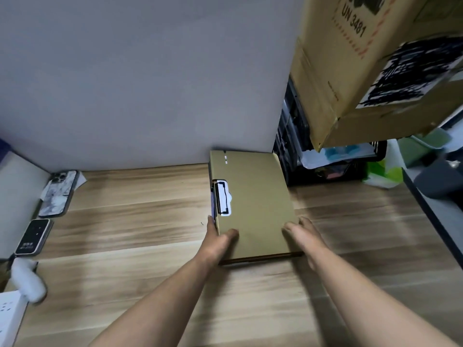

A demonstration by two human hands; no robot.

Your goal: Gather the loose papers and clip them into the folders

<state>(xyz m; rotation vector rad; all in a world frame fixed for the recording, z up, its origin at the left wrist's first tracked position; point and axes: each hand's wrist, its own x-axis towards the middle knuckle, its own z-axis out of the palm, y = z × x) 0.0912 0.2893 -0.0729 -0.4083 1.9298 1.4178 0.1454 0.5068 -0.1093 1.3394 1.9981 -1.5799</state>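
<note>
An olive-green clipboard folder [255,196] lies closed on the wooden desk [130,221], its far end against the grey wall. A black and white clip [222,198] sits on its left edge. My left hand [218,240] grips the near left corner, thumb on top and fingers along the side. My right hand [304,235] holds the near right corner, thumb on the cover. A darker edge shows under the folder's near end. No loose papers are visible.
Two phones [58,194] [32,237] lie at the desk's left edge, with a white device [27,279] and a power strip [8,311] nearer. A large cardboard box [370,71] hangs over the right, above a black crate [325,161] of clutter.
</note>
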